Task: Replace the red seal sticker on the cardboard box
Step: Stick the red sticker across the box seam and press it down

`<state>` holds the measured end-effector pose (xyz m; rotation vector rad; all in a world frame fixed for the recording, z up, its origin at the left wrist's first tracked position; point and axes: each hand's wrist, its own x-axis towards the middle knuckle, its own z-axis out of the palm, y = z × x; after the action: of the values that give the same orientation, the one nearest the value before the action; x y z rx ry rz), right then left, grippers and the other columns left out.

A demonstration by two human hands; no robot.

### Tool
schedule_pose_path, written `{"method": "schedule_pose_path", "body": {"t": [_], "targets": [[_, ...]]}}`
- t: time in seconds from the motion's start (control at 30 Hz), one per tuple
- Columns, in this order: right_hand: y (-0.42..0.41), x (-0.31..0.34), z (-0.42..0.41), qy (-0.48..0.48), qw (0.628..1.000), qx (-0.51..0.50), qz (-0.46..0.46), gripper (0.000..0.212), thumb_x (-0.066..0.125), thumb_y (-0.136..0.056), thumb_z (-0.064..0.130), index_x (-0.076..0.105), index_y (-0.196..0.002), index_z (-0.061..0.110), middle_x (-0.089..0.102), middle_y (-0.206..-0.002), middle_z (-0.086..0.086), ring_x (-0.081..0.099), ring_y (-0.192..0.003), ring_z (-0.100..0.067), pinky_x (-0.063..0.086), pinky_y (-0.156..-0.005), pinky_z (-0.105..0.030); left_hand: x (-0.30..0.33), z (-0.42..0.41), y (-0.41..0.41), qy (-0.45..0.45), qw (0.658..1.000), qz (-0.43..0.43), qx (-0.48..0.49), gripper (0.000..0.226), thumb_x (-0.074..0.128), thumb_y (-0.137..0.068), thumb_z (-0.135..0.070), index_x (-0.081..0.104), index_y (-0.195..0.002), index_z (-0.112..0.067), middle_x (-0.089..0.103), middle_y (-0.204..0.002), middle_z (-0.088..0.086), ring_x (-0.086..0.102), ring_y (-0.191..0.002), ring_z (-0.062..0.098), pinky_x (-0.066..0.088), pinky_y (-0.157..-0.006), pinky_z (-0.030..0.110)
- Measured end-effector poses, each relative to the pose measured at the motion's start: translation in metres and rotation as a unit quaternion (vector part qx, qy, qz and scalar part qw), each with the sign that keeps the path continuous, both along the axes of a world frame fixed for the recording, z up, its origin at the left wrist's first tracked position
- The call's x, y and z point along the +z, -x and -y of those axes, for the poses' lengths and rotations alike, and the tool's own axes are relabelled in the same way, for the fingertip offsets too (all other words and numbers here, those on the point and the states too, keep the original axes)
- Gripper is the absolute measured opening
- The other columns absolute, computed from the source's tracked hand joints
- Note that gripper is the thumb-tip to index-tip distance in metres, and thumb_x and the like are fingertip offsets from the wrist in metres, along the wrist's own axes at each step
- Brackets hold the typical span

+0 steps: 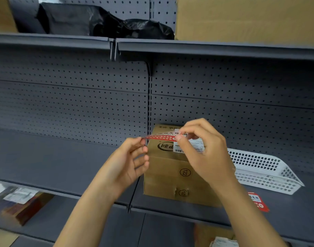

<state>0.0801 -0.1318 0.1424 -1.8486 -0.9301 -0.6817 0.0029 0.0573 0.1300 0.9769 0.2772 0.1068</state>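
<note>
A brown cardboard box [167, 177] stands on the grey shelf [63, 168], with a white barcode label on its top. Just above the box top, a red seal sticker [160, 138] is stretched flat between both hands. My left hand [131, 161] pinches the sticker's left end at the box's left edge. My right hand [204, 148] pinches its right end over the label and hides part of the box top. Another red sticker sheet [258, 202] lies on the shelf to the right of the box, near the front edge.
A white perforated plastic basket [263, 170] sits right of the box. Pegboard backs the shelf. The upper shelf holds black plastic bags [102, 22] and a large carton [248, 18]. Packages [21, 204] lie on the lower shelf at left.
</note>
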Motion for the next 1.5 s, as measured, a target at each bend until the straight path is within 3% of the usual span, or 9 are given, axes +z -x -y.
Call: {"method": "schedule_pose_path", "body": {"t": [0.1, 0.23, 0.37, 0.47, 0.63, 0.87, 1.17, 1.33, 1.5], "targets": [[0.005, 0.0, -0.005, 0.02, 0.994, -0.049, -0.095, 0.012, 0.067, -0.094, 0.017, 0.067, -0.082, 0.018, 0.064, -0.082, 0.013, 0.057, -0.078, 0.005, 0.04, -0.065, -0.005, -0.012, -0.007, -0.003, -0.101, 0.993, 0.008, 0.055, 0.031, 0.05, -0.102, -0.036, 0.071, -0.092, -0.016, 0.068, -0.084, 0.003, 0.068, -0.06, 0.015, 0.06, -0.06, 0.027], [0.012, -0.008, -0.009, 0.043, 0.984, -0.102, -0.138, 0.012, 0.068, -0.093, 0.024, 0.07, -0.083, 0.019, 0.065, -0.078, 0.016, 0.056, -0.073, 0.01, 0.039, -0.057, -0.003, -0.019, -0.004, 0.002, -0.271, 0.956, 0.089, 0.072, 0.031, 0.055, -0.095, -0.056, 0.076, -0.1, -0.033, 0.076, -0.103, -0.003, 0.072, -0.084, 0.01, 0.058, -0.072, 0.024], [0.023, -0.017, -0.006, 0.039, 0.976, -0.136, -0.164, 0.012, 0.07, -0.089, 0.024, 0.072, -0.079, 0.019, 0.07, -0.074, 0.012, 0.058, -0.084, -0.004, 0.039, -0.06, -0.001, -0.027, 0.003, 0.008, -0.351, 0.92, 0.15, 0.085, 0.032, 0.071, -0.076, -0.06, 0.074, -0.1, -0.039, 0.078, -0.1, -0.013, 0.071, -0.09, 0.003, 0.057, -0.077, 0.02], [0.026, -0.028, 0.004, 0.033, 0.974, -0.129, -0.182, 0.009, 0.073, -0.087, 0.022, 0.073, -0.079, 0.02, 0.069, -0.072, 0.01, 0.06, -0.077, -0.009, 0.042, -0.059, -0.005, -0.038, 0.007, 0.004, -0.411, 0.888, 0.142, 0.147, 0.012, 0.082, -0.077, -0.043, 0.077, -0.085, -0.035, 0.079, -0.085, -0.013, 0.071, -0.077, 0.006, 0.056, -0.072, 0.016], [0.024, -0.047, 0.027, 0.016, 0.971, -0.106, -0.215, 0.011, 0.072, -0.09, 0.024, 0.071, -0.08, 0.024, 0.068, -0.075, 0.01, 0.057, -0.07, -0.007, 0.044, -0.061, -0.011, -0.054, 0.022, 0.002, -0.417, 0.887, 0.133, 0.149, 0.008, 0.082, -0.079, -0.033, 0.078, -0.08, -0.039, 0.078, -0.076, -0.023, 0.075, -0.076, 0.004, 0.06, -0.078, 0.024], [0.016, -0.077, 0.047, 0.015, 0.967, -0.118, -0.223, 0.011, 0.068, -0.093, 0.034, 0.073, -0.09, 0.025, 0.072, -0.085, 0.013, 0.064, -0.083, -0.01, 0.053, -0.07, -0.025, -0.073, 0.045, -0.004, -0.47, 0.856, 0.125, 0.175, 0.014, 0.081, -0.083, -0.033, 0.076, -0.086, -0.046, 0.072, -0.071, -0.037, 0.071, -0.073, -0.008, 0.052, -0.069, 0.007], [0.011, -0.134, 0.049, 0.028, 0.957, -0.18, -0.226, 0.014, 0.069, -0.093, 0.037, 0.075, -0.09, 0.025, 0.07, -0.083, 0.015, 0.065, -0.077, -0.007, 0.056, -0.068, -0.034, -0.121, 0.055, -0.015, -0.567, 0.784, 0.103, 0.231, 0.015, 0.081, -0.082, -0.04, 0.084, -0.092, -0.029, 0.076, -0.079, -0.017, 0.068, -0.072, 0.002, 0.044, -0.064, 0.005], [0.006, -0.155, 0.048, 0.014, 0.949, -0.235, -0.211, 0.012, 0.071, -0.089, 0.037, 0.078, -0.087, 0.027, 0.073, -0.081, 0.012, 0.067, -0.073, -0.009, 0.059, -0.068, -0.039, -0.148, 0.059, -0.026, -0.571, 0.783, 0.095, 0.226, 0.025, 0.073, -0.083, -0.056, 0.083, -0.093, -0.034, 0.08, -0.082, -0.009, 0.071, -0.069, 0.009, 0.059, -0.062, 0.035], [0.001, -0.167, 0.041, -0.008, 0.945, -0.267, -0.191, 0.014, 0.073, -0.087, 0.038, 0.08, -0.086, 0.026, 0.074, -0.079, 0.008, 0.069, -0.077, -0.015, 0.058, -0.069, -0.04, -0.158, 0.061, -0.036, -0.584, 0.752, 0.114, 0.283, 0.024, 0.078, -0.078, -0.054, 0.083, -0.089, -0.033, 0.076, -0.082, -0.005, 0.071, -0.074, 0.018, 0.058, -0.063, 0.039]]}}
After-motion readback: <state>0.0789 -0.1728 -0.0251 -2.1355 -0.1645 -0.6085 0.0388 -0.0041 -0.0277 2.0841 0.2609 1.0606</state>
